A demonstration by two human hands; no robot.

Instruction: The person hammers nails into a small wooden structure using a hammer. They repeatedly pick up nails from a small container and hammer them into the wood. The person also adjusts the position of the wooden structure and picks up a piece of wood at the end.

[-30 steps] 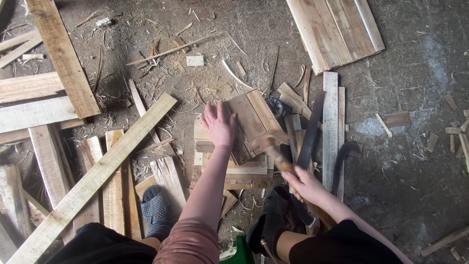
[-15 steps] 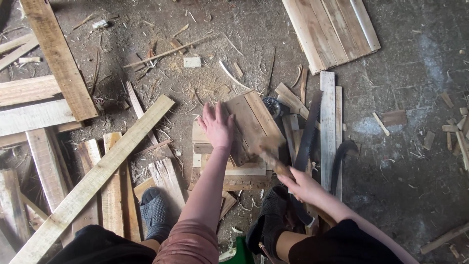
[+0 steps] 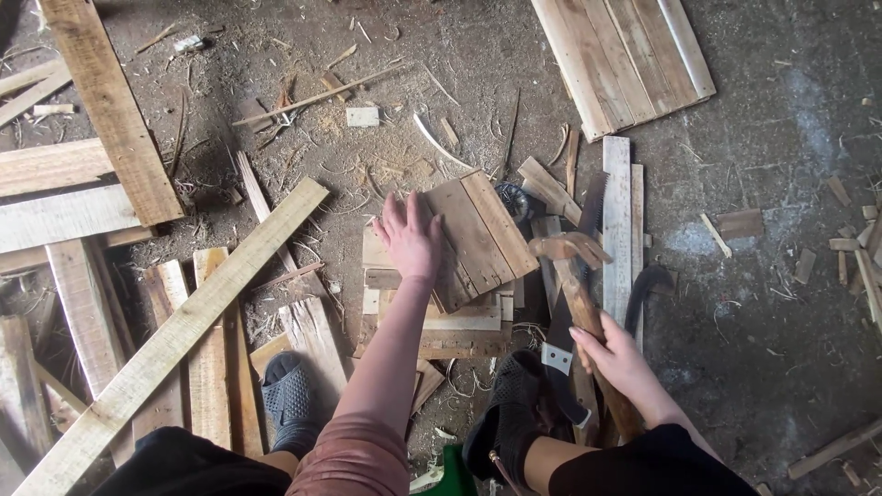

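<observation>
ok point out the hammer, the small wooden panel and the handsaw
hammer (image 3: 571,250), head view, on its rusty head
small wooden panel (image 3: 482,234), head view, middle of its slats
handsaw (image 3: 593,204), head view, on its blade

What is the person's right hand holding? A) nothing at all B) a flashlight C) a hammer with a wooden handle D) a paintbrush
C: the right hand is wrapped around the wooden handle of a hammer, its head raised beside the small board panel that the left hand presses flat.
</observation>
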